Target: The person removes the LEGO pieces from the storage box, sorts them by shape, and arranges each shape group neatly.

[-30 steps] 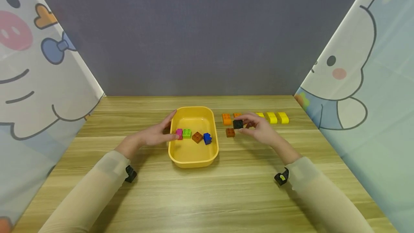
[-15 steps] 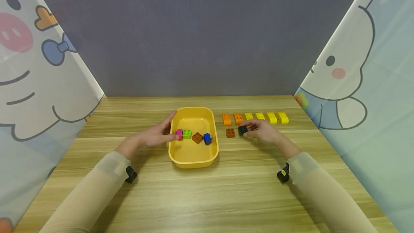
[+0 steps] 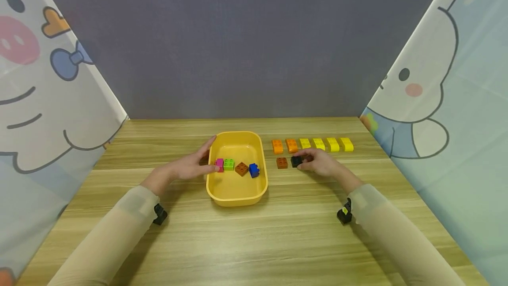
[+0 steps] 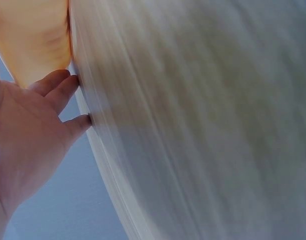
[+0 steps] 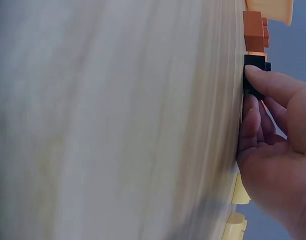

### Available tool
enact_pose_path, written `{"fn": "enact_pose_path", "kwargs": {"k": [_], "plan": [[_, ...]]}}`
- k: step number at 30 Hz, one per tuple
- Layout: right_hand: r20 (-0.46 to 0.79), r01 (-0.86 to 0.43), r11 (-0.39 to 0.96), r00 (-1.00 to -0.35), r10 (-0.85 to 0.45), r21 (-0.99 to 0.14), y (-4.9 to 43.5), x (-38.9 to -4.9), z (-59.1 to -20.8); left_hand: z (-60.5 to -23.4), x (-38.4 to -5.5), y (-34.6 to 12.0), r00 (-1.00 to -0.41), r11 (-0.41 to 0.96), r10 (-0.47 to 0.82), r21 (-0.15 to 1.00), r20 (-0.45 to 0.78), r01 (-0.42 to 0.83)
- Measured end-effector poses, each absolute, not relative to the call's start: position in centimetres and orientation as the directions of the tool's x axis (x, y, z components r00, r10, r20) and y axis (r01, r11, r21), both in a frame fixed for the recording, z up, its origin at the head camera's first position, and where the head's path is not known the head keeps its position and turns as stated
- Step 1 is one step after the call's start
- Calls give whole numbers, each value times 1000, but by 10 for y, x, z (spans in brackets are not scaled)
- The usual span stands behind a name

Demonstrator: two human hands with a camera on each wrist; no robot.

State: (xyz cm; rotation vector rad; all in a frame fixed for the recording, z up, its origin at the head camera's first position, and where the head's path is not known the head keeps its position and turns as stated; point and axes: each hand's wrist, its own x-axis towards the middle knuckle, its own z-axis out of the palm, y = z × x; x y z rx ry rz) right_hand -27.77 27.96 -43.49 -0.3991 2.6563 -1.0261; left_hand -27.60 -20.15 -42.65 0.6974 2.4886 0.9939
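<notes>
My left hand [image 3: 190,164] holds the left wall of a yellow plastic tray [image 3: 238,200], its thumb over the rim beside a pink toy brick [image 3: 220,162]. In the left wrist view, the other fingers lie along the tray's outside, close to the tabletop. My right hand [image 3: 321,162] pinches a black toy brick [image 3: 295,161] between thumb and fingers; the right wrist view shows this black brick [image 5: 254,61] upright at the table surface. A brown brick [image 3: 282,163] stands just left of it, with a small gap between them.
Inside the tray lie a green brick [image 3: 229,164], a brown brick [image 3: 241,169] and a blue brick [image 3: 254,170]. Behind the right hand runs a row of orange bricks [image 3: 277,146] and yellow bricks [image 3: 332,144]. A dark panel [image 3: 246,47] closes off the table's back.
My right hand has lowered the black brick to the table, right of the brown one, then shifted it slightly left. The left hand and the tray have stayed put.
</notes>
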Motion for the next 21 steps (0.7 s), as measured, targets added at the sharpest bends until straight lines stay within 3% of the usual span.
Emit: {"fn": "enact_pose_path", "kwargs": {"k": [21], "plan": [[-147,-164,676,-914,-378,-718,277,-280,-438,-425,-275,-200,-814,652,554,699,-176,293]]}}
